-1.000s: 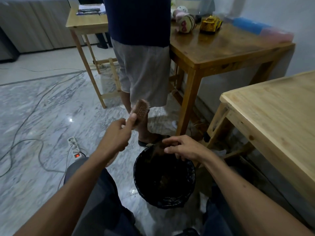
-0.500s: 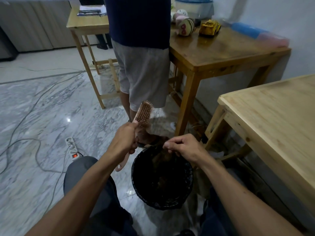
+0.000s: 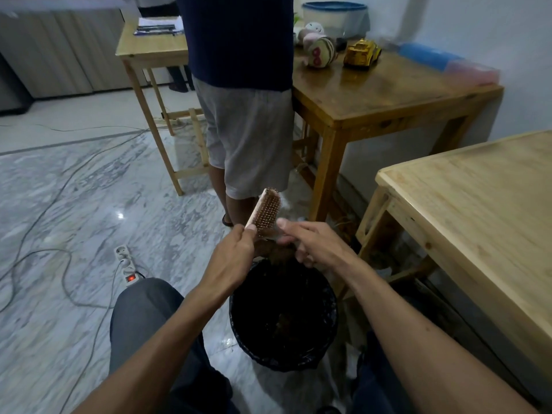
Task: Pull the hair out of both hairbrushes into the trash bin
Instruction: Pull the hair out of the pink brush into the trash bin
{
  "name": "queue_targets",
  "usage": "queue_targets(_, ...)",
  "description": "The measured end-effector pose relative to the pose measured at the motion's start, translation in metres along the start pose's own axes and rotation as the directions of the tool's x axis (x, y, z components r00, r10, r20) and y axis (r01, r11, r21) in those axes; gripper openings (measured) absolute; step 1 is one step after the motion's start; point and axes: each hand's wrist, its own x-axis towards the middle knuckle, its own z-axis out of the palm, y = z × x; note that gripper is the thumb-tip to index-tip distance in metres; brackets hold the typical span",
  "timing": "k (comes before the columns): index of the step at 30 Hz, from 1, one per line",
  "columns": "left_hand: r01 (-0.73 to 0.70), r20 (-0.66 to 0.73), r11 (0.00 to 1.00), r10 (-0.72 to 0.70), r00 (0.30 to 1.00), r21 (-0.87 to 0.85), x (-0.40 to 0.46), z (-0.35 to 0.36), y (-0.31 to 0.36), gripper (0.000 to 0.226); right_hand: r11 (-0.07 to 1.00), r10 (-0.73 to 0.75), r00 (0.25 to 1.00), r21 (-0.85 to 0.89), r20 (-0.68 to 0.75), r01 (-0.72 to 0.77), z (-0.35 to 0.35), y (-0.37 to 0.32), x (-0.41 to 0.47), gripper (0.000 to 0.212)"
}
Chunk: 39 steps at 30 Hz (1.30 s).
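The hairbrush (image 3: pixel 266 211) is held upright above the trash bin (image 3: pixel 283 315) by the left hand (image 3: pixel 231 258), whose grip is clamped on its handle. The lower bristles are touched by the right hand (image 3: pixel 310 243); whether its grip is closed on hair cannot be told.

the trash bin (image 3: pixel 283 315) stands on the floor (image 3: pixel 59 204) between the seated person's knees. just above its far rim the left hand (image 3: pixel 231 258) holds a hairbrush (image 3: pixel 264 212), head tilted up and away, with the right hand (image 3: pixel 310 245) just beside it on the right, fingers at the bristles. a power strip (image 3: pixel 127 265) lies on the floor to the left. a standing person (image 3: pixel 242 94) is behind the brush, between a small table (image 3: pixel 152 43) on the left and a bigger table (image 3: pixel 388 88) on the right that carries a toy truck (image 3: pixel 361 53). a third table (image 3: pixel 478 204) stands at the near right.
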Motion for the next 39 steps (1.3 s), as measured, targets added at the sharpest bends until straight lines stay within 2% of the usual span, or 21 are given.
queue_targets(2, -0.012, 0.007, 1.0, 0.012, 1.0, 0.011, -0.002, 0.005, 0.002, 0.041, 0.999, -0.028, 1.0, 0.03, -0.001, 0.028, 0.007, 0.0, 0.001, 0.041)
queue_targets(5, 0.017, -0.032, 1.0, -0.017, 0.999, -0.007, 0.001, 0.006, 0.002, 0.04, 0.997, -0.071, 0.997, 0.029, -0.041, 0.072, 0.009, 0.008, 0.004, 0.022)
queue_targets(9, 0.169, -0.131, 0.936, -0.218, 0.967, -0.309, 0.017, -0.009, 0.002, 0.04, 0.995, -0.095, 0.995, -0.028, -0.041, 0.094, -0.005, 0.024, 0.001, 0.02)
queue_targets(11, 0.216, -0.126, 0.889, -0.288, 0.949, -0.404, 0.023, -0.022, 0.004, 0.041, 0.998, -0.057, 0.997, -0.022, -0.043, 0.056, -0.016, 0.03, -0.004, 0.021)
queue_targets(13, 0.228, -0.106, 0.875, -0.298, 0.948, -0.427, 0.024, -0.029, 0.004, 0.041, 1.0, 0.01, 1.0, -0.023, -0.012, -0.01, -0.024, 0.034, -0.008, 0.017)
queue_targets(15, 0.233, -0.079, 0.876, -0.291, 0.953, -0.423, 0.021, -0.028, 0.005, 0.042, 0.986, 0.11, 0.992, -0.131, 0.059, -0.101, -0.027, 0.031, -0.01, 0.013)
queue_targets(17, 0.241, -0.039, 0.882, -0.281, 0.959, -0.405, 0.017, -0.021, 0.005, 0.043, 0.948, 0.201, 0.973, -0.272, 0.112, -0.165, -0.023, 0.025, -0.01, 0.035)
queue_targets(19, 0.244, 0.0, 0.89, -0.265, 0.964, -0.385, 0.014, -0.013, 0.005, 0.043, 0.934, 0.212, 0.973, -0.312, 0.097, -0.172, -0.017, 0.016, -0.011, 0.056)
queue_targets(21, 0.228, 0.035, 0.911, -0.23, 0.973, -0.344, 0.01, -0.008, 0.005, 0.046, 0.96, 0.139, 0.989, -0.251, 0.053, -0.122, -0.011, 0.008, -0.01, 0.07)
queue_targets(25, 0.111, 0.089, 0.965, -0.092, 0.992, -0.238, 0.004, -0.002, 0.008, 0.044, 0.996, 0.082, 0.996, -0.028, 0.045, -0.081, -0.008, -0.001, -0.004, 0.077)
queue_targets(27, 0.022, 0.112, 0.988, -0.006, 0.994, -0.15, 0.002, 0.0, 0.009, 0.042, 0.997, 0.028, 0.995, 0.068, 0.094, -0.035, -0.005, -0.001, 0.0, 0.066)
queue_targets(30, -0.056, 0.084, 0.997, 0.06, 0.995, -0.045, 0.004, 0.001, 0.008, 0.053, 0.985, -0.057, 0.996, 0.168, 0.065, 0.046, 0.001, 0.006, 0.0, 0.028)
queue_targets(33, -0.057, 0.027, 0.998, 0.056, 0.998, 0.029, 0.009, -0.004, 0.006, 0.06, 0.991, -0.082, 0.997, 0.107, -0.007, 0.083, 0.001, 0.012, -0.003, 0.018)
queue_targets(35, 0.005, -0.015, 1.0, -0.005, 1.0, -0.004, 0.01, -0.004, 0.003, 0.058, 0.993, -0.096, 0.995, 0.062, -0.013, 0.097, -0.001, 0.015, -0.006, 0.015)
queue_targets(39, 0.24, -0.036, 0.94, -0.256, 0.966, -0.243, 0.013, -0.005, 0.002, 0.055, 0.991, -0.133, 0.991, 0.025, 0.016, 0.132, -0.005, 0.016, -0.012, 0.013)
